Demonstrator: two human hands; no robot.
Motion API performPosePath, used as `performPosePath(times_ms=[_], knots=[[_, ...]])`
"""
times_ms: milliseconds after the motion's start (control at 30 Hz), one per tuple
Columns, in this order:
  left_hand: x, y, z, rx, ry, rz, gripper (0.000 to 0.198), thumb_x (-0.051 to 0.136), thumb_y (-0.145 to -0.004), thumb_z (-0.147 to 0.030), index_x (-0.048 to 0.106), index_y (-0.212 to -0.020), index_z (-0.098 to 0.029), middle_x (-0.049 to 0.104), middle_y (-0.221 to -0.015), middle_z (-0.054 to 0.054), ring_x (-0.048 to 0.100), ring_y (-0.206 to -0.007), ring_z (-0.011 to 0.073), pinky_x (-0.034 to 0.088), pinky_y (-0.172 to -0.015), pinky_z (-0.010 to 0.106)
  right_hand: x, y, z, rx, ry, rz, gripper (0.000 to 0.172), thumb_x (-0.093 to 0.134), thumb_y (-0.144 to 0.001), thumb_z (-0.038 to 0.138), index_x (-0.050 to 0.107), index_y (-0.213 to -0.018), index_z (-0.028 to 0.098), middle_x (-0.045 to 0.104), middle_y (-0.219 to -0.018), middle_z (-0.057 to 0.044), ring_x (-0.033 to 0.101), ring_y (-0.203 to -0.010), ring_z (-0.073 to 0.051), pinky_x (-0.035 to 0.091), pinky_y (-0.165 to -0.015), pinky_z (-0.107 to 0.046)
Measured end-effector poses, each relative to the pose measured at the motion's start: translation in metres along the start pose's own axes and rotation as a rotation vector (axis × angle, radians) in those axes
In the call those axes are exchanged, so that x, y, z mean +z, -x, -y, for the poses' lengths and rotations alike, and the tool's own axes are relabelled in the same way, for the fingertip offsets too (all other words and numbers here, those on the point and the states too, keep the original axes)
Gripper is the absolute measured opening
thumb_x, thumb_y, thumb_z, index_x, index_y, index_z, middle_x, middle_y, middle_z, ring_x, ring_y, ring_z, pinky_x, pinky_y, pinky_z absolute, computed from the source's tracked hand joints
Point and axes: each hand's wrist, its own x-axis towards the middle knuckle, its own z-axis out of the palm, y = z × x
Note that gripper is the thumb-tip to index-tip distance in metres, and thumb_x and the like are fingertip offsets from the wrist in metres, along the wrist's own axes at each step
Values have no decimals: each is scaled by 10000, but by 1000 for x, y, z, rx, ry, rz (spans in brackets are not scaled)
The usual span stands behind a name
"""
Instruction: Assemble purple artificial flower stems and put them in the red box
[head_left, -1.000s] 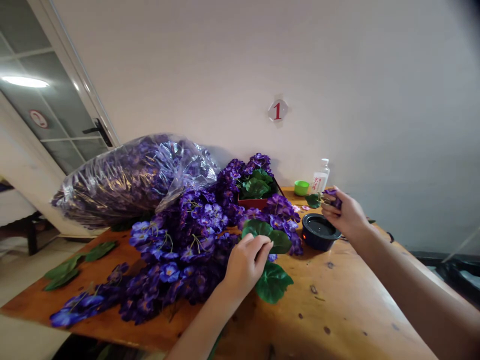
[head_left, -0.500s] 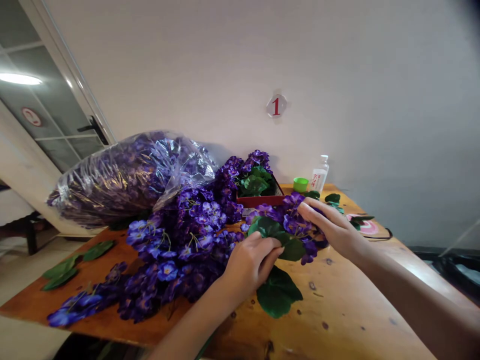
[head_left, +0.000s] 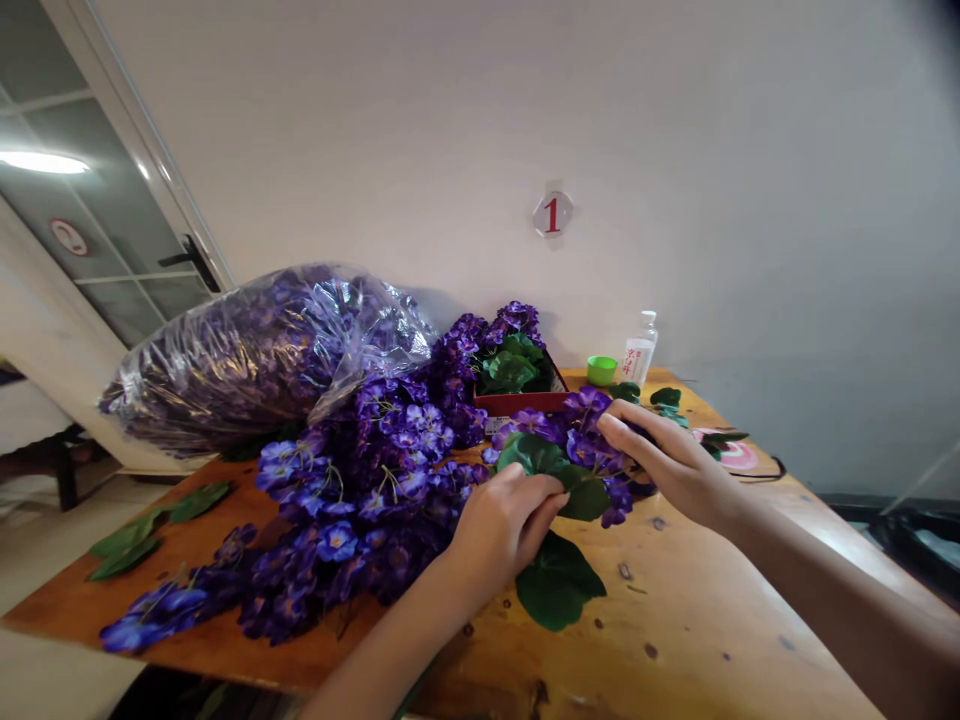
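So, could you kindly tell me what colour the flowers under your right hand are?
The flowers are deep violet-purple, best seen in the head view.

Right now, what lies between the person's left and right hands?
In the head view, a green leaf and a cluster of purple flowers lie between the left hand and the right hand.

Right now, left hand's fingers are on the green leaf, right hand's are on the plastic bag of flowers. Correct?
No: the right hand is not on the plastic bag. The head view shows its fingers on the loose purple flowers. The left hand on the green leaf stands as you said.
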Motion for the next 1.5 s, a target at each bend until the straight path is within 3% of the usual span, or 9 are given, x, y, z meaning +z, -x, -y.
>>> performPosePath(times_ms=[467, 733, 833, 933, 1033, 1200, 1500], knots=[[-2, -1, 0, -4, -28, 26, 246, 436, -932, -309, 644, -898, -183, 576, -724, 43, 560, -684, 151, 438, -612, 238, -2, 2, 7, -38, 86, 29, 322, 349, -952, 449, 438, -753, 213, 445, -681, 6, 397, -623, -131, 335, -566, -250], [0, -1, 0, 75, -211, 57, 248, 410, -941, -288, 627, -878, -185, 557, -689, 32, 532, -644, 151, 390, -545, 226, 5, -3, 10, -92, 114, 57, 332, 341, -960, 428, 432, -726, 211, 435, -647, 23, 394, -571, -109, 317, -522, -232], [1, 0, 3, 88, -230, 81, 232, 408, -942, -278, 615, -884, -189, 553, -679, 22, 525, -638, 149, 379, -532, 221, 7, -1, 10, -86, 96, 123, 286, 366, -953, 414, 480, -788, 210, 495, -689, 18, 452, -590, -108, 358, -539, -228], [1, 3, 6, 8, -179, 65, 234, 406, -943, -289, 615, -896, -194, 555, -708, 26, 541, -658, 142, 402, -563, 215, 3, 2, 6, -62, 72, 185, 195, 524, -879, 414, 504, -916, 224, 571, -821, 1, 531, -681, -127, 432, -603, -236], [-1, 5, 8, -22, -118, 47, 236, 409, -943, -294, 616, -899, -189, 564, -740, 37, 559, -687, 144, 420, -599, 218, -2, 2, -1, -56, 80, 209, 275, 627, -805, 356, 503, -1018, 234, 609, -951, -25, 575, -797, -157, 475, -694, -261], [-2, 5, 8, 6, -90, 46, 229, 404, -942, -288, 598, -882, -181, 557, -715, 32, 551, -653, 143, 411, -583, 223, -3, -2, -9, -97, 109, 157, 273, 605, -722, 146, 530, -975, 219, 629, -880, -11, 569, -706, -133, 454, -613, -217], [10, 10, 11, 136, -208, -7, 239, 337, -959, -227, 531, -831, -169, 514, -659, 23, 512, -615, 150, 392, -556, 235, 16, 5, -15, -127, 81, 42, 223, 562, -658, 77, 524, -844, 195, 599, -679, 34, 506, -579, -102, 402, -524, -180]])
